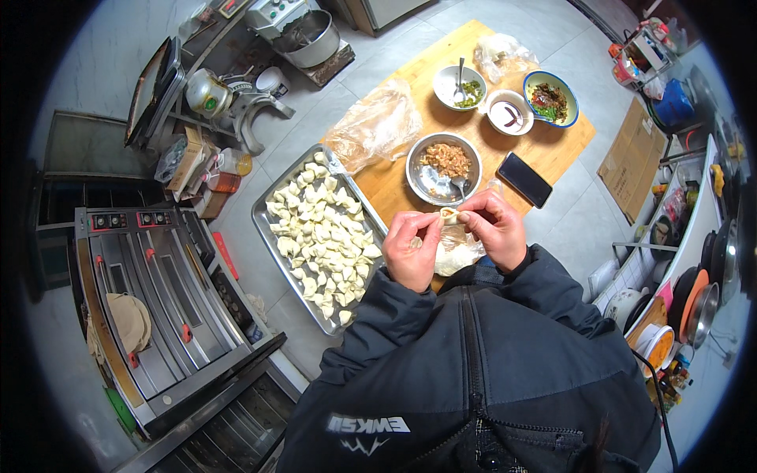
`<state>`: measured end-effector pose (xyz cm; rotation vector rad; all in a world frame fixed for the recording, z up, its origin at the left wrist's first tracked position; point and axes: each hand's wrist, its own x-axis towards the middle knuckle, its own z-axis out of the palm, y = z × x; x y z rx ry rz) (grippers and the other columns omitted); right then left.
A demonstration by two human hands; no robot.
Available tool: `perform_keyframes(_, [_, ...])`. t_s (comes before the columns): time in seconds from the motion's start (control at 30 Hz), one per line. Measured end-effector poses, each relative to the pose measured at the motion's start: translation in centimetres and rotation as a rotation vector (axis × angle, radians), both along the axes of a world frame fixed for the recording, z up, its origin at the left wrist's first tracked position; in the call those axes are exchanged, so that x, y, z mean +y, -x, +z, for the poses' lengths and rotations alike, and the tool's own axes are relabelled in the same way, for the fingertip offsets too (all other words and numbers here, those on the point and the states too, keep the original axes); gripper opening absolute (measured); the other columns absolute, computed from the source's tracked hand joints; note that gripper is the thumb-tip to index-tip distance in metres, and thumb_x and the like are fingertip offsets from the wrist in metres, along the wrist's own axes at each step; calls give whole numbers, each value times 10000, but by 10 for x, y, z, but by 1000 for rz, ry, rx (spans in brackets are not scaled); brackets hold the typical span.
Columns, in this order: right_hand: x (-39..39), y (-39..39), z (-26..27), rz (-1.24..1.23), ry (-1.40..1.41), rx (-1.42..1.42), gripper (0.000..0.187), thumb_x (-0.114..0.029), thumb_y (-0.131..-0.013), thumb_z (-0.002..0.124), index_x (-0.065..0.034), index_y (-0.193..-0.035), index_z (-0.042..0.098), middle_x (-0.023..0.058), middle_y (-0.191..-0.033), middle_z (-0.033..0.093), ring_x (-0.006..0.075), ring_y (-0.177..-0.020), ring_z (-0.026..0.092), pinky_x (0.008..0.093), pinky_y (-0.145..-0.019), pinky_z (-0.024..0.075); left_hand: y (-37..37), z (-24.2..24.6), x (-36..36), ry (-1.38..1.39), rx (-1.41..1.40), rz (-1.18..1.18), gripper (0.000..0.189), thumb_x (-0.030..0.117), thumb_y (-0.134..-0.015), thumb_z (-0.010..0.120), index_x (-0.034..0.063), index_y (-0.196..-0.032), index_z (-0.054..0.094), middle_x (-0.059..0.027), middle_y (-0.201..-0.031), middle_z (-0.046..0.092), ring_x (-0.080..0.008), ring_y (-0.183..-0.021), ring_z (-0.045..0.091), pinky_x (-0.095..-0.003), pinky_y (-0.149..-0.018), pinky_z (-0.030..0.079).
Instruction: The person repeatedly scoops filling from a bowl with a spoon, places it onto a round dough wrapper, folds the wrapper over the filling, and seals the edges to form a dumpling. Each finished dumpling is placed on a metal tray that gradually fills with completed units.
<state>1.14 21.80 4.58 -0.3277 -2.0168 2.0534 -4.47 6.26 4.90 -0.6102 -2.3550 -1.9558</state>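
Note:
Between my left hand (413,245) and my right hand (495,227) a small folded dumpling (449,216) is pinched by the fingertips, one side in each hand. Just beyond it a metal bowl (415,177) holds minced filling and a spoon (459,184). Left of my hands, a metal tray (282,266) carries several rows' worth of folded dumplings (331,242), loosely heaped. Under my hands lies clear plastic over something pale, perhaps wrappers (455,254), partly hidden. A black phone (525,179) rests right of the metal bowl.
On the wooden table (556,159) stand a white bowl with chopped greens (470,94), a bowl of dark liquid (507,115) and a blue-rimmed bowl (550,97). Crumpled plastic (378,127) lies at its left. An oven (159,307) is at the left, shelving (686,236) at the right.

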Motion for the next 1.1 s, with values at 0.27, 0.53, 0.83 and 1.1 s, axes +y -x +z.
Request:
perform_keyframes(0.27, [-2, 2, 0, -13, -271, 149, 98, 17, -837, 663, 10, -931, 637, 58, -894, 587, 119, -773, 567, 235, -662, 469, -6, 9, 5, 2, -120, -16, 215, -10, -777, 747, 9, -985, 695, -37, -828, 560, -80, -656, 536, -212, -566, 444])
perform_keyframes(0.53, [-11, 1, 5, -56, -206, 20, 141, -5, -800, 692, -2, -934, 650, 98, -862, 607, 208, -771, 605, 272, -654, 487, -8, 4, 8, -5, -21, 41, 174, -33, -772, 731, 21, -937, 709, -39, -829, 574, -90, -667, 548, -209, -559, 438])
perform_keyframes(0.83, [1, -3, 10, 110, 446, -178, 141, -76, -909, 632, 6, -1024, 624, 15, -856, 619, 56, -685, 536, 203, -598, 440, 14, 10, 2, 130, 122, -264, 708, 387, -756, 770, 52, -1323, 511, -168, -1297, 430, -321, -1231, 409, -408, -1027, 360])
perform_keyframes(1.1, [-10, -4, 20, 110, 257, -93, 113, -64, -879, 658, -14, -979, 641, 28, -827, 609, 85, -686, 551, 228, -599, 453, 24, 6, -1, 312, 529, -289, 420, 348, -966, 439, -7, -1147, 571, -207, -1326, 477, -386, -1227, 436, -496, -1043, 333])
